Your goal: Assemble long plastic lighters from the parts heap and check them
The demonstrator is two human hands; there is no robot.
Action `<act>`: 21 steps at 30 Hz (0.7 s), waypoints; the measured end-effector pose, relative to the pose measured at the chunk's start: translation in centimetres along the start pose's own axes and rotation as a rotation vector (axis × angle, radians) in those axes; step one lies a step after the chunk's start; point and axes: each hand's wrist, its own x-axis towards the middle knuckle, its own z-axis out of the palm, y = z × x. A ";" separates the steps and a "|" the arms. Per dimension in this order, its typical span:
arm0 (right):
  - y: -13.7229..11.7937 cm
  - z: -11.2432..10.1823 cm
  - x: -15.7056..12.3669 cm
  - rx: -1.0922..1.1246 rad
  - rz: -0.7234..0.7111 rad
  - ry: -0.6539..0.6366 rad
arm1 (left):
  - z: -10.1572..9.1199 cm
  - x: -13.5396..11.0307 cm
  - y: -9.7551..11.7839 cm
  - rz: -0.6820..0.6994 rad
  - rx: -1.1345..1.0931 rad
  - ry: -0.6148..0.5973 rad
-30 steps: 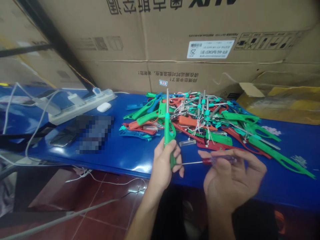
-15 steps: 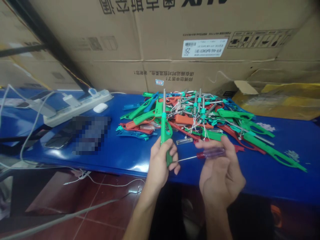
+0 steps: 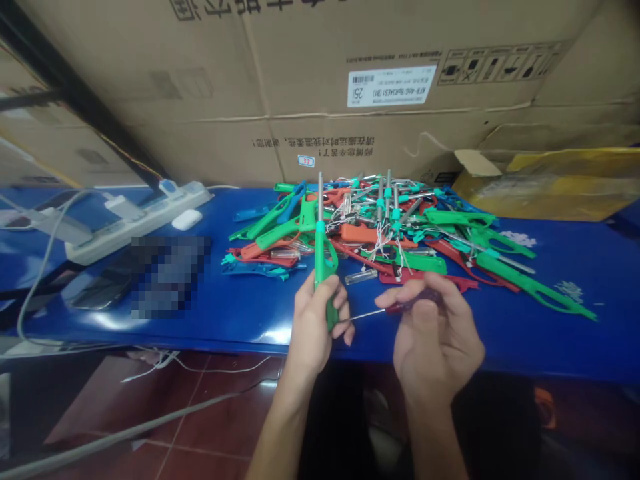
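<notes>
My left hand (image 3: 315,320) is closed around the handle of a green long-nosed lighter (image 3: 323,257), held upright with its metal tube pointing away from me. In my right hand (image 3: 437,340) is a screwdriver (image 3: 413,301) with a dark red and purplish handle, gripped between thumb and fingers. Its thin shaft points left, and the tip meets the lower end of the lighter's handle near my left fingers. Whether the tip sits in a screw is hidden. Behind both hands lies a heap of lighter parts: green shells (image 3: 413,262), orange shells (image 3: 357,233), metal tubes and clear fuel tanks (image 3: 361,277).
A white power strip (image 3: 143,220) with plugs and cables lies on the blue table (image 3: 240,320) at left, beside a white earphone case (image 3: 187,219) and a dark phone (image 3: 107,283). A large cardboard box (image 3: 200,140) stands behind. Yellow packaging (image 3: 565,187) lies at right.
The view has shifted slightly to the right. My right hand has turned the screwdriver a little, its handle now more covered by the fingers; my left hand keeps its hold.
</notes>
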 end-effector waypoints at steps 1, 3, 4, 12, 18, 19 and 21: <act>0.0 0.0 0.0 -0.016 -0.029 0.039 | 0.0 0.0 0.0 0.006 0.003 -0.002; 0.1 0.1 -0.1 -0.054 -0.081 0.098 | 0.1 0.0 0.0 0.020 0.005 -0.001; 0.1 0.1 -0.1 -0.068 -0.089 0.100 | 0.1 0.0 0.0 0.026 0.005 0.003; 0.0 -0.1 -0.3 -0.056 -0.044 0.028 | 0.2 0.1 -0.1 0.046 0.018 0.030; 0.1 -0.2 -0.3 -0.050 0.035 -0.005 | 0.3 0.0 0.0 0.041 0.020 0.047; 0.0 -0.2 -0.3 -0.041 0.062 -0.029 | 0.3 0.0 0.1 0.037 0.019 0.050; 0.0 -0.5 -0.3 -0.038 0.085 -0.042 | 0.3 0.0 0.1 0.033 0.019 0.052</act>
